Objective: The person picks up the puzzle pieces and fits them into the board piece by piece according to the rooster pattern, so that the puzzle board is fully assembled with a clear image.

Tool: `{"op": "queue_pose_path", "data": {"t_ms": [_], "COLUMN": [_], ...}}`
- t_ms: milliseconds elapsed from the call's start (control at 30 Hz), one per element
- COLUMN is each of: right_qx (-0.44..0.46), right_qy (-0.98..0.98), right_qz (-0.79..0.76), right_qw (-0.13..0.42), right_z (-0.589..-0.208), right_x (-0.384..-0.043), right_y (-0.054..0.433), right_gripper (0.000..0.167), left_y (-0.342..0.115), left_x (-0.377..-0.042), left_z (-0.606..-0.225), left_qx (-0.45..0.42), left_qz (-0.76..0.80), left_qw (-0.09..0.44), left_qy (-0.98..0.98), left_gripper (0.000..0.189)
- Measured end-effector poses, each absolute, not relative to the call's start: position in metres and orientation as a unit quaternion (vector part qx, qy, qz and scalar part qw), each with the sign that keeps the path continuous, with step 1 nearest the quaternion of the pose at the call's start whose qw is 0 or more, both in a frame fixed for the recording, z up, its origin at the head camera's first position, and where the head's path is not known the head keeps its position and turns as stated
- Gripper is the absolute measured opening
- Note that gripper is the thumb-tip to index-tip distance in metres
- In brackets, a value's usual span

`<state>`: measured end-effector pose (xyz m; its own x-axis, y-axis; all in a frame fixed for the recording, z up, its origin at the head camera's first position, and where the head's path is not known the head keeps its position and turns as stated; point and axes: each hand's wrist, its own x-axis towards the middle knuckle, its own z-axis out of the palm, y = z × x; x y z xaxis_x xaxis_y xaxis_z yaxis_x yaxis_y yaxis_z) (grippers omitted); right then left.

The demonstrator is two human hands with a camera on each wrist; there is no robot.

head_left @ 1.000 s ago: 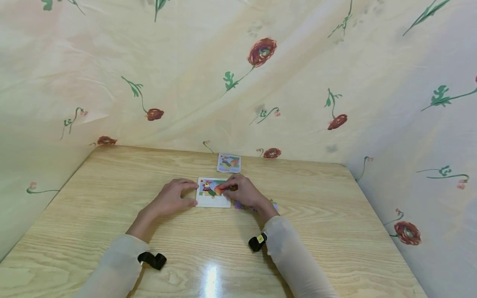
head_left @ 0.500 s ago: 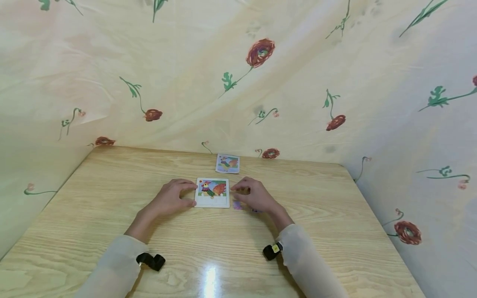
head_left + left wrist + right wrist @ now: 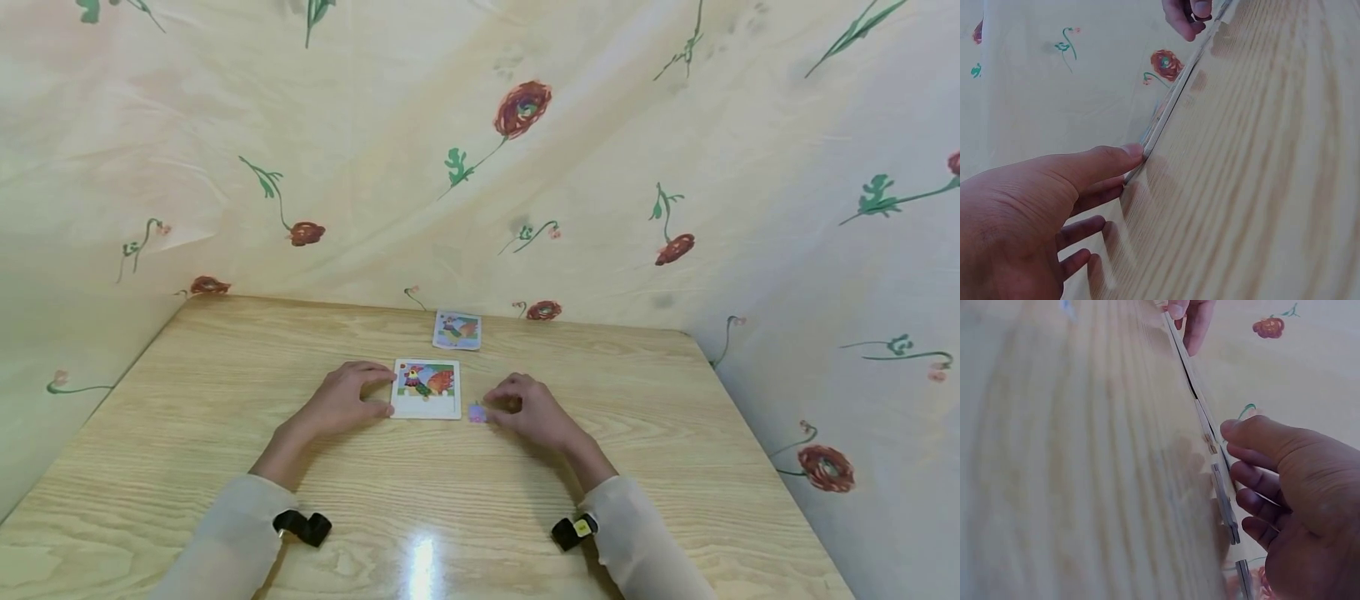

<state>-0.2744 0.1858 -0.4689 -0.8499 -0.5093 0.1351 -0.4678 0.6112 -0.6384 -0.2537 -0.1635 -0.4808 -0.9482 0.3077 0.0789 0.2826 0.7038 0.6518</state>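
The half-curled fingers of a person's right hand [image 3: 531, 408] were poised beside a small purple puzzle piece [image 3: 476, 414], just right of the frame's centre; whether they gripped anything could not be told. The right wrist's view caught several flat pieces [image 3: 1225, 506] edge-on at its centre, just left of that hand.

The left hand [image 3: 345, 394], left of centre, was not clenched: its thumb and index fingertip touched the left edge of a white puzzle board [image 3: 422, 410], the other fingers relaxed.

The board lay flat near the middle of the frame, just left of the purple piece, with a colorful rooster [image 3: 428, 380] across its upper part and a blank white band below.

The step in hand appeared to be collecting a piece. It would likely have gone best with the left hand bracing the board lightly, while the right took the thin piece by opposite edges, lifted it level and turned it to suit the blank band before pressing; a hurried pinch might have skidded it away.

Above the board, a matching picture card [image 3: 457, 330] lay toward the back of the wood-grained counter [image 3: 675, 408], beneath a flowered cloth [image 3: 360, 125] filling the upper frame.
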Motion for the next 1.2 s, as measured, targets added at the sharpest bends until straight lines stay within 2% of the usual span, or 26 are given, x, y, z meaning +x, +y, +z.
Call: {"op": "queue_pose_path", "data": {"t_ms": [267, 1200], "right_qx": [-0.278, -0.292], "right_qy": [0.895, 0.9], "right_qz": [-0.347, -0.324], "right_qw": [0.04, 0.016], "right_z": [-0.4734, -0.4722], "right_x": [-0.2745, -0.2754], "right_y": [0.1876, 0.1802], "right_gripper": [0.018, 0.015], "left_y": [-0.1639, -0.1618], "left_x": [-0.254, -0.2533], "left_z": [-0.4824, -0.4812], "left_qx": [0.16, 0.159], "left_qz": [0.351, 0.347], "left_qw": [0.012, 0.017], "left_qy": [0.923, 0.924], "left_gripper": [0.053, 0.054]}}
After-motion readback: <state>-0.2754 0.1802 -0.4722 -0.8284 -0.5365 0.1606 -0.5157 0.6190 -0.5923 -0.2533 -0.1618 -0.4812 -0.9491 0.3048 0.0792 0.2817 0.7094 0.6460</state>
